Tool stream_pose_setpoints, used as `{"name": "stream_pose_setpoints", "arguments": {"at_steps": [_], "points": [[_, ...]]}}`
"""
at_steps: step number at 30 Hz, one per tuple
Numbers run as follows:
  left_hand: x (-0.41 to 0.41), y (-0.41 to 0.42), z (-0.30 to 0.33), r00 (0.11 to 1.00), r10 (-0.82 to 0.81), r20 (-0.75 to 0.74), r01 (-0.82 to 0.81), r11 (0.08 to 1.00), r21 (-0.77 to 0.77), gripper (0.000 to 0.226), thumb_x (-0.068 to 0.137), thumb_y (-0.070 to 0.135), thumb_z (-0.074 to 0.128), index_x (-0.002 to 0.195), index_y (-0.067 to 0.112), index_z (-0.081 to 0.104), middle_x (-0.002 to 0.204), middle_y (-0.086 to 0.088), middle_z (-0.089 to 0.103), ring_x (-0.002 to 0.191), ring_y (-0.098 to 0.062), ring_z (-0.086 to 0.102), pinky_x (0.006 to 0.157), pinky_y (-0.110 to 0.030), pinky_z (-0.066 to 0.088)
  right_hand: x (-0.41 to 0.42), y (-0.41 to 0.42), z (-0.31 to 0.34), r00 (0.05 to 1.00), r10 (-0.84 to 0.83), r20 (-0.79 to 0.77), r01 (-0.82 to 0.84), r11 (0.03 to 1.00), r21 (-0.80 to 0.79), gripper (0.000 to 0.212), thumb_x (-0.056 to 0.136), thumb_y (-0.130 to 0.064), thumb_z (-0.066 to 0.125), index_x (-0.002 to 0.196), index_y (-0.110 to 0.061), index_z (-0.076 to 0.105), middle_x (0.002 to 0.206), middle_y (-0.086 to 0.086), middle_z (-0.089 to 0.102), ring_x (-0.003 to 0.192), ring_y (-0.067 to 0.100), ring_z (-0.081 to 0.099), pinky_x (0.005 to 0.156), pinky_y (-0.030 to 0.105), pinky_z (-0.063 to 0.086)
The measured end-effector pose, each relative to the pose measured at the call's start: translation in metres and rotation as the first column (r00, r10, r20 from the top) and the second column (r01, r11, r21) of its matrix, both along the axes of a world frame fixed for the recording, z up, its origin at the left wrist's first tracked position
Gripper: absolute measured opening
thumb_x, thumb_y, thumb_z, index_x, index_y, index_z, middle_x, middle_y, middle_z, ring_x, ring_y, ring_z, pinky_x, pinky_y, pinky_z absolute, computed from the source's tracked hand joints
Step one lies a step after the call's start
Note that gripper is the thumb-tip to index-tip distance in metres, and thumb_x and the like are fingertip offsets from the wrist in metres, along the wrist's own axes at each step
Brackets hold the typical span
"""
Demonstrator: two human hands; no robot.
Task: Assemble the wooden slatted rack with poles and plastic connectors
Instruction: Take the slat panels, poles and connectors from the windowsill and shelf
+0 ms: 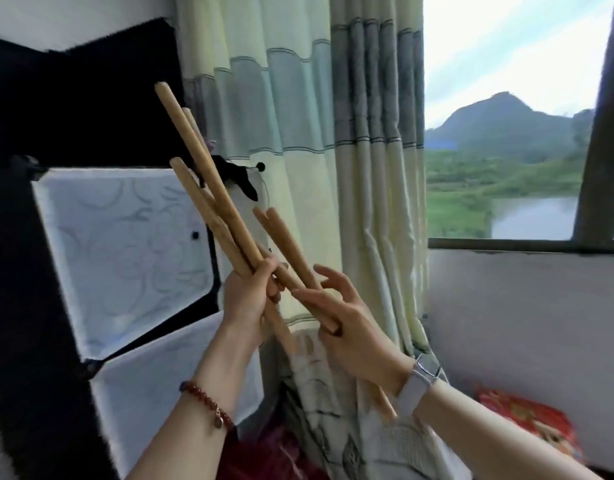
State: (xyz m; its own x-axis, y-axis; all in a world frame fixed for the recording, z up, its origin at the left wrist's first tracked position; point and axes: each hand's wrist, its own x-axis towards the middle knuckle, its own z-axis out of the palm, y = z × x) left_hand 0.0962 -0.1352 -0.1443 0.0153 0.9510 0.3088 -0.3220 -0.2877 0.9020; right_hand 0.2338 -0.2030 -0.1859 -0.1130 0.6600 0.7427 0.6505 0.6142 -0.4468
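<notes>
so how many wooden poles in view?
5, possibly more hidden. Three long poles fan up-left from the left hand, which grips them. Two shorter poles lie side by side against the right hand, its fingers spread.

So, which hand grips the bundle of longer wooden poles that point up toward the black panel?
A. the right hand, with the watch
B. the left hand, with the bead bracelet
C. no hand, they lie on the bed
B: the left hand, its wrist wearing the bead bracelet, curls round the longer poles.
</notes>
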Motion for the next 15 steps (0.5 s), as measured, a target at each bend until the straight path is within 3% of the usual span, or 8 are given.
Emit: {"name": "stream_pose_setpoints", "arguments": {"at_steps": [3,5,6,8,10,12,15], "points": [[0.076,-0.005,-0.034,0.987,-0.144,-0.070,0.138,0.987,-0.084,0.031,0.082,0.014,0.063,0.052,0.019,0.070,0.063,-0.010,0.060,0.048,-0.017,0.050,0.049,-0.027,0.041,0.071,-0.031,-0.040,0.990,-0.136,0.029,0.138,0.975,-0.174,0.080,0.076,0.012,0.046,0.125,-0.050,0.040,0.151,0.000,0.015,0.134,0.002,0.026,0.100,0.011,0.035],[0.125,-0.006,-0.056,0.968,-0.230,-0.096,0.217,0.967,-0.131,0.025,0.083,0.011,0.063,0.059,0.015,0.067,0.063,-0.009,0.061,0.050,-0.017,0.054,0.050,-0.025,0.044,0.115,-0.045,-0.069,0.964,-0.264,0.040,0.265,0.930,-0.254,0.076,0.078,0.009,0.045,0.135,-0.040,0.037,0.152,-0.001,0.010,0.131,-0.015,0.015,0.101,0.005,0.027],[0.151,-0.006,-0.068,0.953,-0.281,-0.116,0.261,0.952,-0.162,0.020,0.084,0.010,0.063,0.065,0.014,0.065,0.063,-0.007,0.062,0.051,-0.015,0.057,0.049,-0.024,0.046,0.139,-0.054,-0.084,0.943,-0.332,0.011,0.318,0.893,-0.319,0.071,0.079,0.009,0.045,0.138,-0.032,0.039,0.152,-0.001,0.011,0.134,-0.013,0.012,0.105,0.008,0.025],[0.195,-0.004,-0.092,0.922,-0.356,-0.154,0.324,0.925,-0.198,0.013,0.084,0.009,0.063,0.072,0.012,0.063,0.059,0.000,0.066,0.052,-0.012,0.060,0.048,-0.021,0.048,0.184,-0.066,-0.105,0.876,-0.471,-0.108,0.369,0.796,-0.479,0.062,0.080,0.008,0.049,0.137,-0.017,0.044,0.148,0.004,0.024,0.139,0.007,0.022,0.108,0.017,0.028],[0.240,-0.004,-0.119,0.872,-0.438,-0.219,0.391,0.892,-0.228,0.013,0.084,0.010,0.064,0.072,0.014,0.061,0.052,0.005,0.064,0.053,-0.013,0.059,0.049,-0.021,0.046,0.235,-0.078,-0.125,0.717,-0.665,-0.209,0.435,0.661,-0.611,0.052,0.080,0.004,0.055,0.130,-0.009,0.051,0.125,0.006,0.051,0.115,0.018,0.052,0.085,0.014,0.041],[0.281,-0.004,-0.144,0.809,-0.525,-0.263,0.467,0.847,-0.255,0.014,0.085,0.007,0.062,0.073,0.012,0.060,0.048,0.006,0.063,0.048,-0.008,0.059,0.042,-0.017,0.044,0.281,-0.092,-0.141,0.491,-0.772,-0.403,0.340,0.596,-0.727,0.041,0.082,0.006,0.054,0.123,0.002,0.053,0.101,0.010,0.057,0.077,0.018,0.058,0.059,0.017,0.049],[0.345,-0.004,-0.183,0.646,-0.695,-0.317,0.604,0.719,-0.343,0.006,0.087,0.005,0.060,0.081,0.008,0.060,0.066,-0.005,0.067,0.061,-0.016,0.064,0.047,-0.023,0.049,0.342,-0.117,-0.167,0.139,-0.783,-0.606,0.116,0.621,-0.776,0.026,0.085,0.014,0.040,0.105,0.000,0.049,0.095,0.018,0.054,0.071,0.024,0.062,0.051,0.024,0.055]]}}
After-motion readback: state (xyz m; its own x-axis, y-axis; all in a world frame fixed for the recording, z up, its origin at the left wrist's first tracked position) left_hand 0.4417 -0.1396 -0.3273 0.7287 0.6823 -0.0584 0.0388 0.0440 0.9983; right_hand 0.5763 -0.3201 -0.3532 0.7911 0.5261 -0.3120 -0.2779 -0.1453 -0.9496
